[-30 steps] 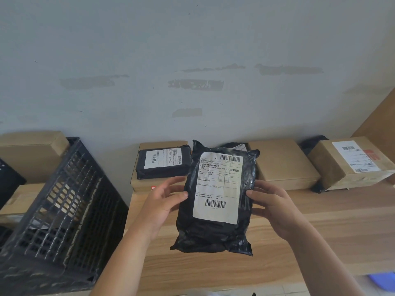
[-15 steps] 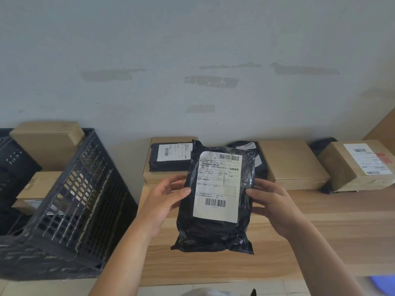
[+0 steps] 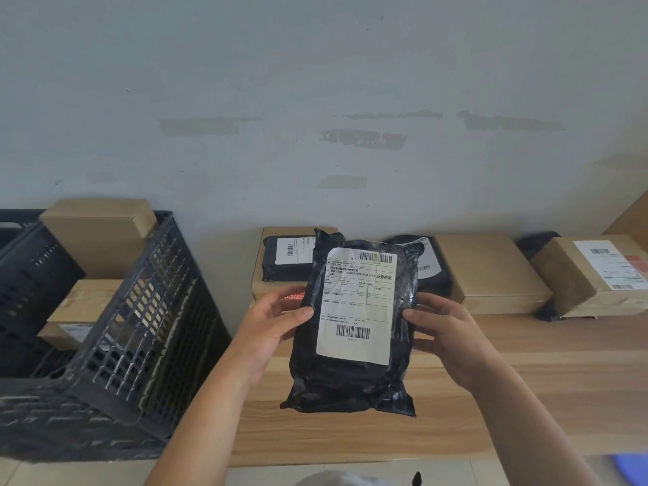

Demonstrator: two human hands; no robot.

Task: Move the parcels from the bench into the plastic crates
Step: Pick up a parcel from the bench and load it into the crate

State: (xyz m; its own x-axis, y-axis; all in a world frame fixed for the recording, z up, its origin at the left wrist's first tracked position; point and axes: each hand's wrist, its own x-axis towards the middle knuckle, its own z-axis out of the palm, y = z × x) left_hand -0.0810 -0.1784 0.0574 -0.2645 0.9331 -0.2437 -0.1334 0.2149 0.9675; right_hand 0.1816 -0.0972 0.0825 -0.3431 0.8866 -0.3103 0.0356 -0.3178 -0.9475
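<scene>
A black plastic mailer (image 3: 354, 380) is held upright in the air over the front part of the wooden bench (image 3: 526, 398), lifted clear of its surface. The film is glossy and wrinkled, puffed in the middle, with crimped seams at top and bottom. A large white shipping label (image 3: 356, 306) covers most of its face, with a barcode at the upper right, another near the bottom, and lines of small print between.

The left hand (image 3: 270, 331) grips the parcel's left edge, thumb on the front and fingers behind. The right hand (image 3: 445, 335) grips the right edge in the same way.

A black plastic crate (image 3: 140, 345) stands tilted off the bench's left end, with brown boxes (image 3: 94, 236) inside. Along the bench's back edge sit a brown box with a small black mailer (image 3: 280, 257) on top, another black mailer, a plain carton (image 3: 491, 271) and a labelled carton (image 3: 592, 275).
</scene>
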